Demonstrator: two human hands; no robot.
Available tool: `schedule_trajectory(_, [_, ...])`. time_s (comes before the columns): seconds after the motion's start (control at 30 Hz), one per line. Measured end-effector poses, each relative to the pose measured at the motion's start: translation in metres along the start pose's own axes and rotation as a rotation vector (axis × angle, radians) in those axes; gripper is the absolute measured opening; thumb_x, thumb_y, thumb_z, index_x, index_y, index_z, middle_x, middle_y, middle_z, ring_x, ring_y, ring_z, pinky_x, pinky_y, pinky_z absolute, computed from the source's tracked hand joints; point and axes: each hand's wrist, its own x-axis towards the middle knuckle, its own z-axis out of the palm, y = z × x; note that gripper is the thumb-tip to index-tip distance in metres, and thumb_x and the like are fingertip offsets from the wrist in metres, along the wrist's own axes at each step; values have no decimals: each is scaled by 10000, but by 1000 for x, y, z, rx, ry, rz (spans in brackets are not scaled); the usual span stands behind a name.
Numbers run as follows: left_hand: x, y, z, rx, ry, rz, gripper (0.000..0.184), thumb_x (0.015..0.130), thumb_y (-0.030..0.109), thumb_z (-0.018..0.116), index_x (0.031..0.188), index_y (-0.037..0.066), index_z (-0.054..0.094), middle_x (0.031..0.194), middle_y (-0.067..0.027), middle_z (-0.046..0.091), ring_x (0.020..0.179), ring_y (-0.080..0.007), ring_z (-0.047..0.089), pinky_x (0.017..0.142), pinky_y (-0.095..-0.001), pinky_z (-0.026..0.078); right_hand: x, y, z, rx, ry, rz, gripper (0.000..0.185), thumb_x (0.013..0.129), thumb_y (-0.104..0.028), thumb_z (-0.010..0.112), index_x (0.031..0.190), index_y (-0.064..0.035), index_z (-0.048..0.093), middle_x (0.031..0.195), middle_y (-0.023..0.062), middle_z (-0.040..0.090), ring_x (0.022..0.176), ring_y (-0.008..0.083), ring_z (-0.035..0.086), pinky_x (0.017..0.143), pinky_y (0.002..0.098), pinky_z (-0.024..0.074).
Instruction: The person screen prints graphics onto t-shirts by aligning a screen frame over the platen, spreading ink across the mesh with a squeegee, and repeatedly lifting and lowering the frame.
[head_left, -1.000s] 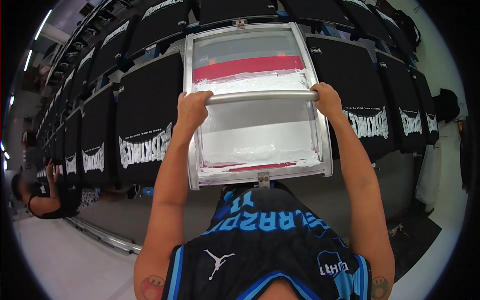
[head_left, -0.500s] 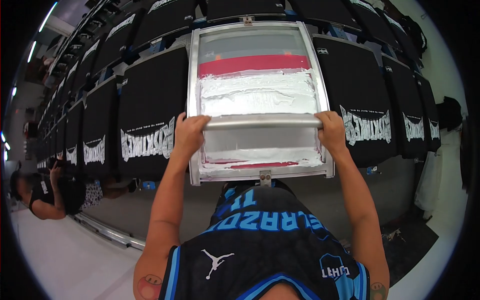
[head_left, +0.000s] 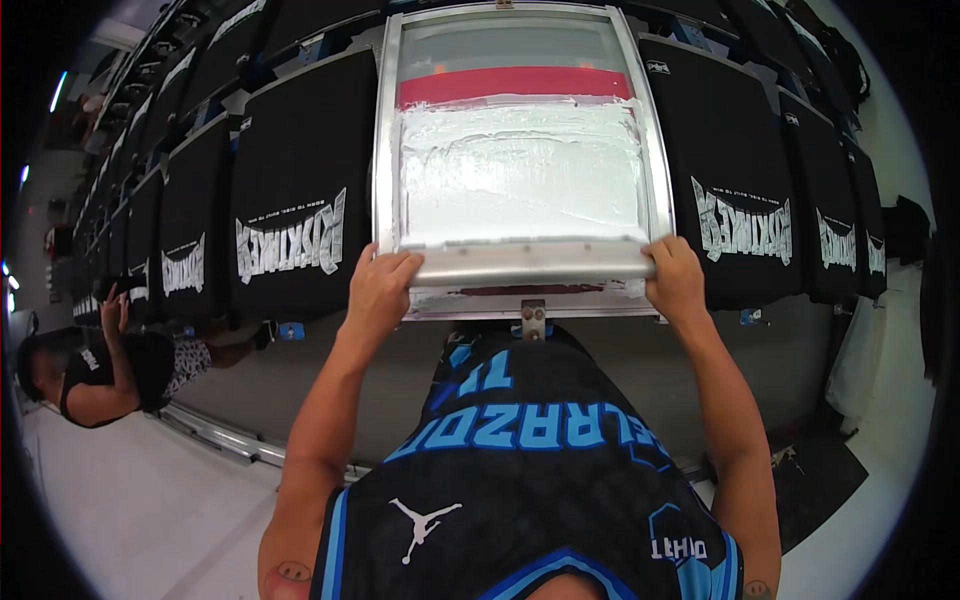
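Both hands grip a wide metal-handled squeegee (head_left: 530, 262) that spans a screen printing frame (head_left: 384, 130). My left hand (head_left: 382, 282) is wrapped round its left end, and my right hand (head_left: 676, 278) round its right end. White ink (head_left: 520, 175) covers most of the mesh beyond the squeegee, with a ridged upper edge. Above the ink runs a red strip (head_left: 510, 84). The squeegee lies close to the frame's near end, where a metal bracket (head_left: 534, 320) sticks out. Whatever lies under the screen is hidden.
Black T-shirts with white lettering are stretched on boards either side, one at left (head_left: 300, 180) and one at right (head_left: 725, 160), with several more rows beyond. A person (head_left: 120, 370) holding a dark object is at the far left. A dark mat (head_left: 815, 490) lies on the floor at right.
Both hands have pulled the squeegee toward my body, down to the frame's near end. White ink now covers the mesh area it passed. The whole view has shifted slightly.
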Motion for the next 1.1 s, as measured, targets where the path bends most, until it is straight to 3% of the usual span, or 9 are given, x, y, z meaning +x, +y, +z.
schedule_trajectory(0.17, [2, 11, -22, -172, -429, -177, 338, 706, -50, 579, 1016, 63, 651, 860, -119, 684, 876, -304, 648, 915, -455, 433, -12, -11, -29, -11, -235, 61, 367, 587, 83, 626, 921, -67, 604, 920, 97, 576, 905, 314, 560, 756, 405, 467])
schedule_trajectory(0.3, [15, 10, -18, -214, -554, -283, 294, 700, -31, 604, 973, 73, 644, 835, -114, 677, 858, -309, 645, 935, -487, 417, 3, -18, -27, -53, -170, -2, 294, 614, 55, 650, 878, -71, 618, 879, 92, 610, 860, 307, 597, 747, 394, 492])
schedule_trajectory(0.4, [-9, 17, -5, 5, -355, -206, 181, 680, 20, 645, 844, 87, 609, 758, -98, 644, 821, -293, 647, 979, -575, 363, -18, -7, -3, -15, -287, 110, 210, 644, 14, 670, 823, -88, 630, 816, 84, 643, 781, 299, 633, 708, 393, 518])
schedule_trajectory(0.43, [-26, 15, 9, 17, -210, -148, 136, 673, 22, 634, 786, 86, 594, 763, -98, 638, 820, -275, 643, 972, -548, 392, -35, -10, 4, -5, -155, 80, 215, 647, 18, 661, 822, -105, 638, 777, 73, 635, 740, 288, 636, 652, 399, 522])
schedule_trajectory(0.5, [-34, 18, 28, -18, 13, -117, 107, 656, 4, 605, 721, 81, 570, 713, -103, 604, 734, -299, 605, 848, -490, 461, -35, -2, 20, 3, -23, 53, 222, 650, 22, 653, 821, -121, 646, 738, 62, 628, 699, 277, 639, 596, 406, 525])
schedule_trajectory(0.6, [25, -33, 60, 93, 156, 11, 97, 634, -14, 585, 680, 69, 568, 617, -109, 530, 587, -320, 503, 618, -448, 416, 23, 28, 42, -167, 42, 53, 159, 686, -48, 663, 821, -132, 665, 728, 78, 650, 661, 278, 649, 564, 417, 527])
schedule_trajectory(0.77, [160, -97, 49, 66, -99, -76, 89, 683, 119, 678, 757, 73, 663, 659, -146, 638, 610, -343, 612, 600, -465, 443, 171, 55, 20, -199, -206, 191, 193, 715, -143, 704, 907, -118, 700, 817, 122, 699, 761, 318, 690, 690, 408, 563])
schedule_trajectory(0.97, [50, -19, -17, 10, -277, -54, 119, 655, 33, 656, 750, 101, 677, 672, -126, 650, 644, -309, 609, 674, -443, 447, 33, 9, -15, -119, -336, 201, 278, 619, -87, 734, 893, -131, 713, 839, 93, 687, 809, 299, 664, 729, 421, 538])
schedule_trajectory(1.1, [-13, 18, 21, -15, -119, -73, 149, 648, 2, 614, 773, 79, 637, 710, -130, 617, 675, -314, 574, 668, -419, 433, -31, -10, 5, 25, -71, 166, 276, 549, 7, 734, 776, -125, 646, 773, 61, 651, 757, 269, 645, 665, 401, 530])
